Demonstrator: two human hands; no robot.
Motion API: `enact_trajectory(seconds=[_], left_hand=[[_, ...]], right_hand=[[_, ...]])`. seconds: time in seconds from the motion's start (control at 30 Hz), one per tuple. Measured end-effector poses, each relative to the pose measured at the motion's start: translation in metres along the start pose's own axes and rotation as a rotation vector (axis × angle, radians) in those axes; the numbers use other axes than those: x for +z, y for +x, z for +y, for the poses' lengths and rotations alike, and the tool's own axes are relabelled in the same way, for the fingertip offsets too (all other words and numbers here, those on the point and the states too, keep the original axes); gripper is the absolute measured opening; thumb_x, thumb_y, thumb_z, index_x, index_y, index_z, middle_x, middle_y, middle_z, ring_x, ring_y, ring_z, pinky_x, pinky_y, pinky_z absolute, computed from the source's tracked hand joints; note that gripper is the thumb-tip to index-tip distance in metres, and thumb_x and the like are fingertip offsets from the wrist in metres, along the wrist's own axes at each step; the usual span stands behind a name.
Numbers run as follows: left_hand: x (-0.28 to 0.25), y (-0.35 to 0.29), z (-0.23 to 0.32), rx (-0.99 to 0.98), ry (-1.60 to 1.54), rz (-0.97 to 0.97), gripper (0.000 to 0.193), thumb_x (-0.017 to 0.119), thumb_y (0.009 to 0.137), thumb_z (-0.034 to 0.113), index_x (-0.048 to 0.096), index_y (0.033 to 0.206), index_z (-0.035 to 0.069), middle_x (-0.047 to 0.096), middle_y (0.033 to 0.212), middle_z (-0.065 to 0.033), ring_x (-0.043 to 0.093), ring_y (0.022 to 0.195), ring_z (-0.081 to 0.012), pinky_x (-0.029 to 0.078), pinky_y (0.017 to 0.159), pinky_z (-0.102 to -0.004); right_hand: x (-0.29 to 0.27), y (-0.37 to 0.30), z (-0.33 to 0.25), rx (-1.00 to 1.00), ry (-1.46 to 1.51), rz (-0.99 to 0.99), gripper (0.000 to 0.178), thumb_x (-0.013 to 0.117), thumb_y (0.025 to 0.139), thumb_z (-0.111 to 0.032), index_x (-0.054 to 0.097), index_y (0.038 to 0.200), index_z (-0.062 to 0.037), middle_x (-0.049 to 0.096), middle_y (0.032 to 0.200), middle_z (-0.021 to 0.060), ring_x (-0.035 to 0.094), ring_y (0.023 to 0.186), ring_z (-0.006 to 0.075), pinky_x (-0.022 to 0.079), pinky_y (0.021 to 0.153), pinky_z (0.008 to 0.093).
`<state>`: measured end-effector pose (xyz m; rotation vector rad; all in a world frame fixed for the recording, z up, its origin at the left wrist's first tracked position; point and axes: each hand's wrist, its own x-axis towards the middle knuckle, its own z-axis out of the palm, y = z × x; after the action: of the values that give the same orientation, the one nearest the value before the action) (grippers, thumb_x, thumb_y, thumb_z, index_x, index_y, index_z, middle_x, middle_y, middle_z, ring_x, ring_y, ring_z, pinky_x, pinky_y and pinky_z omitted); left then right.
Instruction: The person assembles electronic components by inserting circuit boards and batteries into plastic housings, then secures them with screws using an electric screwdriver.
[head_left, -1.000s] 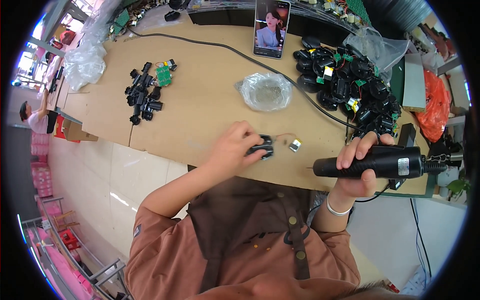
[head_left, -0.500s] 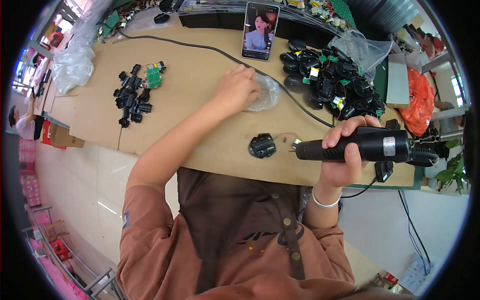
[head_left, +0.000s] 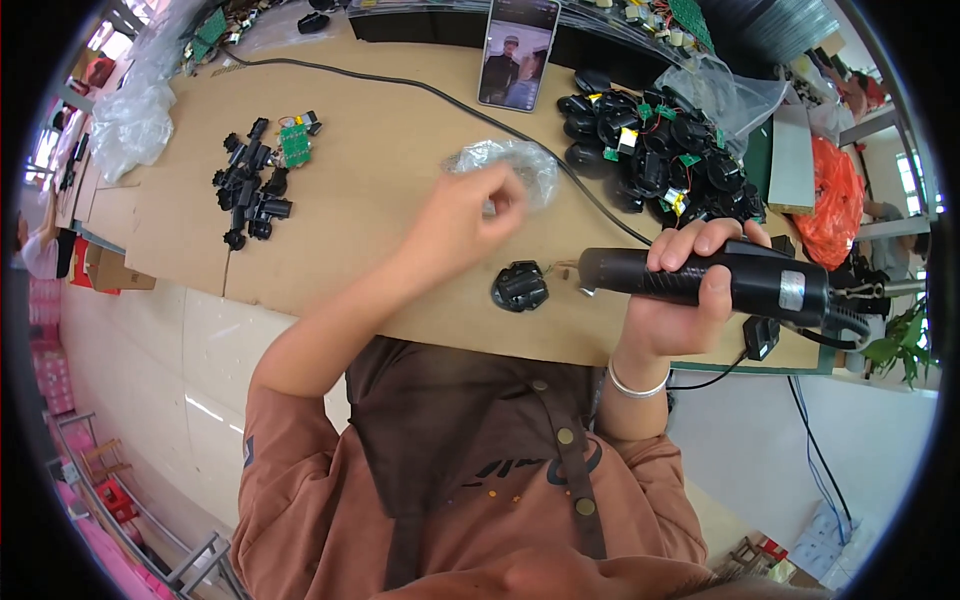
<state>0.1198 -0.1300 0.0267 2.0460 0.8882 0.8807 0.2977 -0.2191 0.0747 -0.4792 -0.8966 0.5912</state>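
Observation:
My right hand (head_left: 665, 325) is wrapped round a black corded electric screwdriver (head_left: 615, 272), held level with its nose toward the left. Just past that nose, a small open black plastic housing (head_left: 520, 287) lies on the table, with thin wires leading to a small part (head_left: 587, 291) under the tool. My left hand (head_left: 470, 215) hovers in front of a crumpled clear plastic bag (head_left: 535, 172), thumb and fingers curled together in a pinch. Whatever sits between those fingertips is too small and blurred to make out.
A heap of black housings with green boards (head_left: 650, 150) stands at the right. Several black parts (head_left: 245, 190) and a green circuit board (head_left: 295, 145) lie at the left. A black cable (head_left: 420, 88) crosses toward the screwdriver, below a propped phone (head_left: 515, 60). A red bag (head_left: 835, 195) hangs far right.
My left hand has lifted off the clear bag and come nearer to me, its fingers now curled. The screwdriver has shifted slightly left and tilted a little.

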Motion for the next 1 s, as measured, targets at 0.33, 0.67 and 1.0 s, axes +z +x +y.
enact_trajectory(seconds=[0.33,0.67,1.0], left_hand=[[0.013,-0.044,0.012,-0.475,-0.937,-0.165,0.014,0.062,0.086,0.012,0.058,0.092,0.0,0.06,0.084,-0.0036,0.054,0.073,-0.0075,0.045,0.068,-0.0213],[0.024,-0.05,0.013,-0.43,-1.053,-0.087,0.015,0.061,0.088,0.016,0.057,0.093,0.003,0.06,0.081,-0.0032,0.053,0.07,-0.0074,0.044,0.066,-0.0196],[0.024,-0.055,0.017,-0.601,-1.131,-0.104,0.013,0.056,0.09,0.018,0.057,0.094,0.005,0.06,0.079,-0.0024,0.052,0.068,-0.0072,0.045,0.064,-0.0191]], right_hand=[[0.018,0.004,-0.007,0.052,0.148,-0.094,0.052,0.06,0.078,-0.015,0.035,0.123,-0.008,0.045,0.087,0.0085,0.05,0.063,0.0181,0.045,0.053,0.031],[0.02,-0.001,-0.007,0.044,0.139,-0.06,0.057,0.064,0.076,-0.016,0.034,0.125,-0.0115,0.045,0.085,0.007,0.051,0.061,0.0178,0.046,0.052,0.032],[0.022,-0.003,-0.008,0.017,0.143,-0.057,0.056,0.063,0.077,-0.017,0.035,0.125,-0.0118,0.045,0.086,0.0072,0.051,0.06,0.0175,0.046,0.051,0.0309]])
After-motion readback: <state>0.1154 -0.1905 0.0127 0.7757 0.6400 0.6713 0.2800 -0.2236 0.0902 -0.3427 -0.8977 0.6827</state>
